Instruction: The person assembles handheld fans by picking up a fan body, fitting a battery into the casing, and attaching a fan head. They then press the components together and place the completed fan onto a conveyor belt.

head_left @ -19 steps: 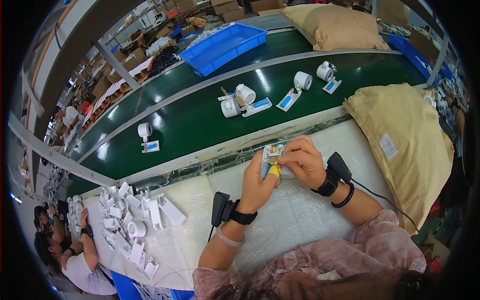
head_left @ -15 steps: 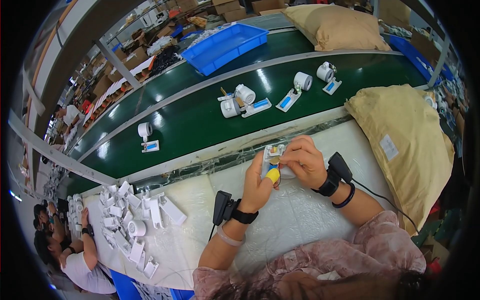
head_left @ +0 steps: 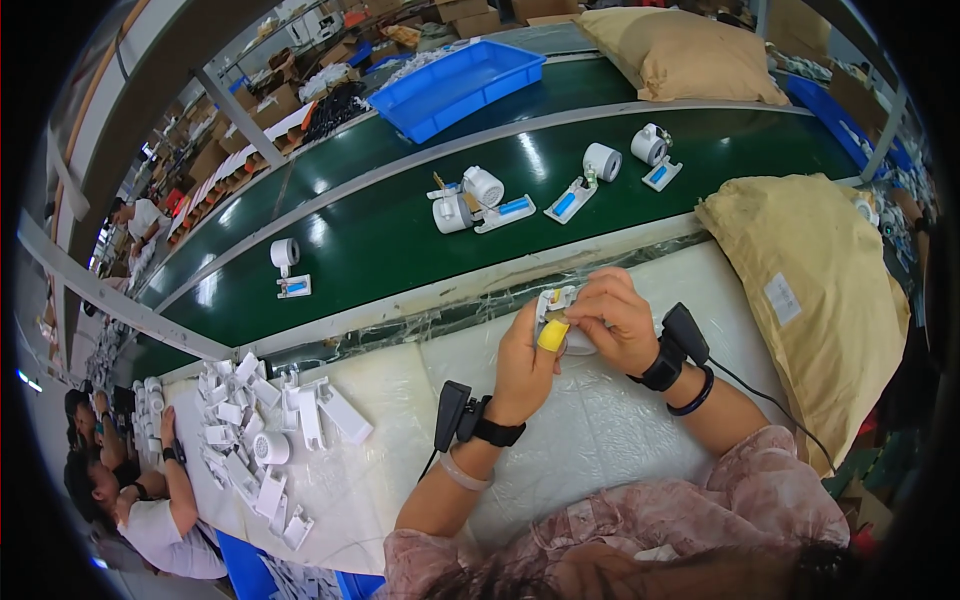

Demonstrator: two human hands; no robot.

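Note:
Over the padded table, my left hand [head_left: 520,370] is closed around a small white plastic housing [head_left: 553,298], its thumb along the near side. A bright yellow piece [head_left: 552,335] stands at the housing, between the two hands. My right hand [head_left: 618,325] is closed in a pinch at the housing's right side, right beside the yellow piece. What the pinched fingertips hold is hidden. Part of a round white body shows below the right fingers.
Left on the table lies a pile of white plastic parts [head_left: 270,448]. Beyond, a green conveyor belt [head_left: 370,255] carries several white units with blue cylinders. A blue tray [head_left: 455,95] stands farther back, a tan sack [head_left: 810,300] at right. Co-workers [head_left: 160,530] sit at left.
The yellow piece has tipped and now shows more of its face. The blue part seen beside it before is now hidden. Units on the belt have shifted slightly left.

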